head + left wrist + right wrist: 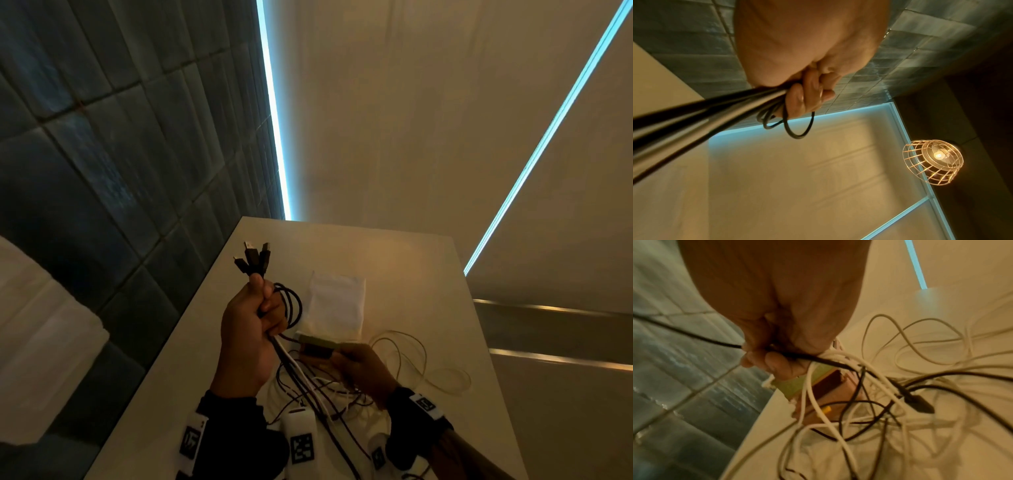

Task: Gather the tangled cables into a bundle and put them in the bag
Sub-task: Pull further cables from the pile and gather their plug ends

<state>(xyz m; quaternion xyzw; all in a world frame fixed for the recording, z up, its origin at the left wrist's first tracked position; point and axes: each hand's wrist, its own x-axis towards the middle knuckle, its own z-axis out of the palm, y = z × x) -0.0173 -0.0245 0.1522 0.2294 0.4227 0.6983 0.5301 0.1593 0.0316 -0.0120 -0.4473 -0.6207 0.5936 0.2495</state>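
Note:
My left hand [253, 322] is raised above the white table [394, 253] and grips a bundle of black and white cables [291, 301], with three black plugs [252, 257] sticking up past the thumb. In the left wrist view the curled fingers [809, 95] clamp the cables [719, 107], and a black loop hangs below them. My right hand [359, 366] grips a black cable [807, 357] and several white ones at the mouth of the bag. The white cloth bag [337, 301] lies flat behind, its green and red-brown band [317, 344] by my right fingers [777, 365]. Loose tangled cables [900, 402] spread over the table.
A dark tiled wall [102, 154] runs along the table's left edge. Thin white cable loops [411, 356] lie on the table right of my right hand. A wire-caged lamp [933, 162] hangs overhead. A white object [41, 335] sits at the far left.

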